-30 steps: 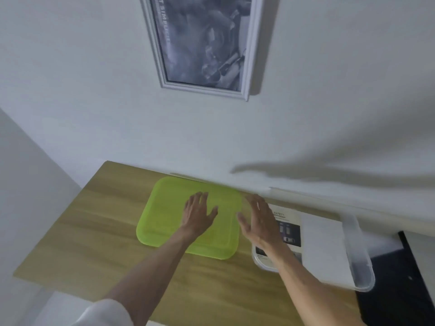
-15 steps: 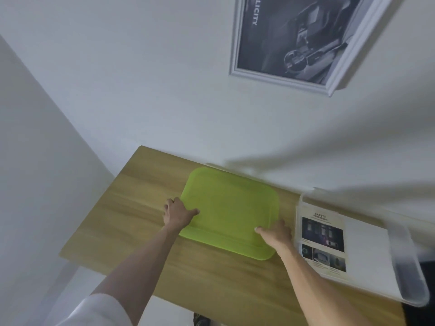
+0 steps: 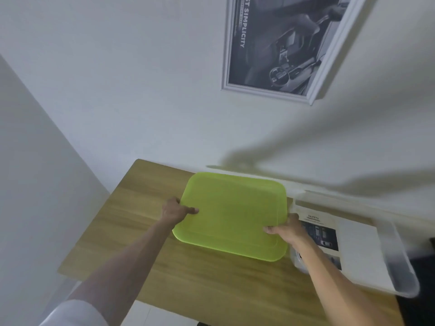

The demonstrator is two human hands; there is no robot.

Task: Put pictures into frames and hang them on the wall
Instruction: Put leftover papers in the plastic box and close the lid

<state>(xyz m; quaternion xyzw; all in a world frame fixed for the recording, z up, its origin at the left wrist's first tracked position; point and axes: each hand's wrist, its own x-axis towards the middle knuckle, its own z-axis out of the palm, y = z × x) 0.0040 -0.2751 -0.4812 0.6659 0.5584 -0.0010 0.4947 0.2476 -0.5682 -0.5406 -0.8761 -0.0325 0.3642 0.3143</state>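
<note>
A lime-green plastic tray is held over the wooden table, tilted with its near edge raised. My left hand grips its left edge, thumb on top. My right hand grips its right edge near the front corner. A white-framed black-and-white picture hangs askew on the wall above. To the right, a clear plastic bin holds printed pictures and white sheets.
The table stands against a white wall, with a side wall on the left. The clear bin overhangs the table's right end. A dark area lies at the lower right, beyond the table.
My hands went from lying flat over the green tray to gripping its left and right edges, and the tray has tilted up off the table. The view has turned left.
</note>
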